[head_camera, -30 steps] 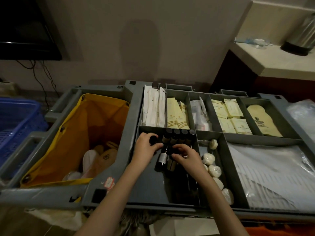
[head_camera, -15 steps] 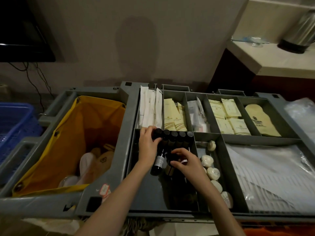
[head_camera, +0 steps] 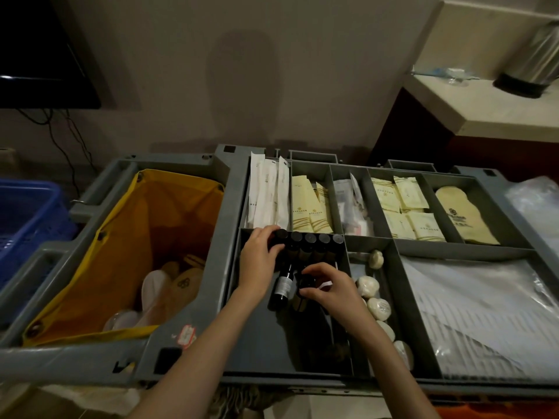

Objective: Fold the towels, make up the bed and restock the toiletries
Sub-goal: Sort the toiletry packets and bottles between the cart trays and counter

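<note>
Left hand (head_camera: pixel 260 255) shifted onto bottle row (head_camera: pixel 314 241); soaps (head_camera: pixel 367 285) beside.

A hotel room: a housekeeping cart (head_camera: pixel 230 189) holds sachets (head_camera: pixel 402 207), wrapped soaps (head_camera: pixel 367 286) and small bottles (head_camera: pixel 308 246).

Grey plastic housekeeping cart (head_camera: pixel 233 189), top tray split into compartments. Back row, left to right: long white sachets (head_camera: pixel 267 195), cream packets (head_camera: pixel 310 210), clear-wrapped items (head_camera: pixel 351 207), more cream packets (head_camera: pixel 402 207), one cream pouch with a dark logo (head_camera: pixel 465 217). Front row: dark bottles (head_camera: pixel 314 246) with black caps standing along the far wall of their compartment, another dark bottle (head_camera: pixel 282 288) lying nearer; wrapped round soaps (head_camera: pixel 373 293) in a narrow slot; plastic-wrapped white sheets (head_camera: pixel 478 316) at right. Yellow bag (head_camera: pixel 121 237) hangs in the cart's left bay
</note>
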### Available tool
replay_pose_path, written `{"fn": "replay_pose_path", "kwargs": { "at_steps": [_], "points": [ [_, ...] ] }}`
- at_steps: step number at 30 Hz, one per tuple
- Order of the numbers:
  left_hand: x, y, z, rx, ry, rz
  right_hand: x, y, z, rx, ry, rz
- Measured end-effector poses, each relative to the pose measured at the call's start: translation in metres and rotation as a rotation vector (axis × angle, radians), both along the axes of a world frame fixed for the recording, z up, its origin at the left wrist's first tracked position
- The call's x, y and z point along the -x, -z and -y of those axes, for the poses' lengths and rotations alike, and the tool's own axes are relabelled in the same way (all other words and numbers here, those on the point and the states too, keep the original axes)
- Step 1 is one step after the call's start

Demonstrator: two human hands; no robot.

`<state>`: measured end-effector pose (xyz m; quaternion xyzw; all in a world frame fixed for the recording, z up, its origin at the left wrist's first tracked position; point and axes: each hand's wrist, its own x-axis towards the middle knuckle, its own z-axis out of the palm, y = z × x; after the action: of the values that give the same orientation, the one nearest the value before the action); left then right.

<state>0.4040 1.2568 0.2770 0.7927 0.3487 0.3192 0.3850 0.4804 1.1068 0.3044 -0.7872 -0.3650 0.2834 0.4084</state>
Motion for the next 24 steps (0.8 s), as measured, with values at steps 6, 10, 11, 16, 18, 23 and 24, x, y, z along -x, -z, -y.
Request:
{"fn": "replay_pose_path", "kwargs": {
  "at_steps": [6,10,11,16,18,23,24],
  "points": [
    [-0.001,-0.003,-0.002,-0.045,-0.007,-0.034,-0.001,-0.003,-0.002,-0.027,-0.008,-0.023],
    [0.002,-0.005,0.000,-0.013,0.020,-0.043,-0.001,-0.006,-0.004,-0.037,-0.030,-0.019],
    [0.004,-0.007,0.000,0.002,0.016,-0.035,0.000,-0.008,-0.005,-0.041,-0.044,-0.027],
    [0.027,-0.025,-0.009,0.127,0.144,-0.018,0.000,-0.019,-0.024,-0.125,-0.081,-0.039],
    [0.037,-0.030,-0.012,0.185,0.252,-0.054,0.001,-0.017,-0.037,-0.172,-0.068,-0.029],
    [0.046,-0.032,-0.013,0.162,0.300,-0.209,0.011,0.000,-0.060,-0.205,-0.028,-0.075],
    [0.046,-0.031,-0.014,0.134,0.288,-0.233,0.013,0.003,-0.061,-0.205,-0.036,-0.073]
  ]
}}
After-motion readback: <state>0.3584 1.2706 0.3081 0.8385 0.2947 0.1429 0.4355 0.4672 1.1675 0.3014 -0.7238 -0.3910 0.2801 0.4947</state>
